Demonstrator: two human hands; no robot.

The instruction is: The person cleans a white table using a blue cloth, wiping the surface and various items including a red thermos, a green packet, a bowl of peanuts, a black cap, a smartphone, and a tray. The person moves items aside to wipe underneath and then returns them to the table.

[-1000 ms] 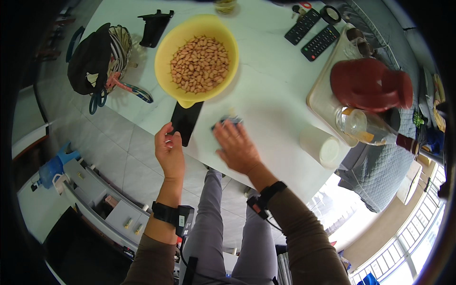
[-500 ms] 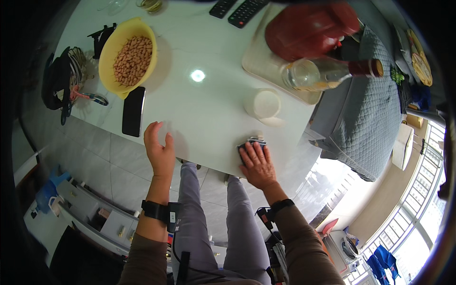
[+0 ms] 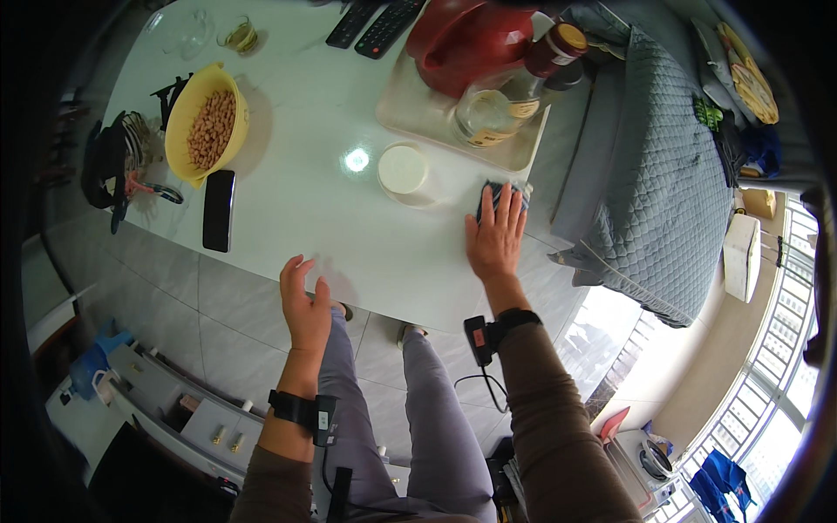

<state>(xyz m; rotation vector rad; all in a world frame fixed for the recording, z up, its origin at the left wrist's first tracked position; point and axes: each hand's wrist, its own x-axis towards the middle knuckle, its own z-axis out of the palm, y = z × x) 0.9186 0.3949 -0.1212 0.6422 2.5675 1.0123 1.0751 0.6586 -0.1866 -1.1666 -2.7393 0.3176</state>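
The right hand is lying nearly flat with its fingers extended and slightly spread, pressing a dark patterned cloth onto the tabletop. The hand is covering the cloth from above rather than closing around it. The cloth is resting at the right edge, between the near right corner and a cream tray; whether it is touching the tray cannot be told. The left hand is hanging at the near edge, half open with fingers loosely curled, and is holding nothing.

The cloth is remaining under pressure, not yet lifted or put aside. No visible mark is showing which areas it has covered, so the portion done and the portion left cannot be told.

Several items are occupying the surface. A white cylindrical container is standing left of the cloth, near the tray. The tray is carrying a red jug and a glass bottle, apparently limiting clearance beyond the fingertips. Toward the left edge, a yellow bowl is holding peanuts, with a smartphone lying just beside it. Two remote controls are lying near the far edge.
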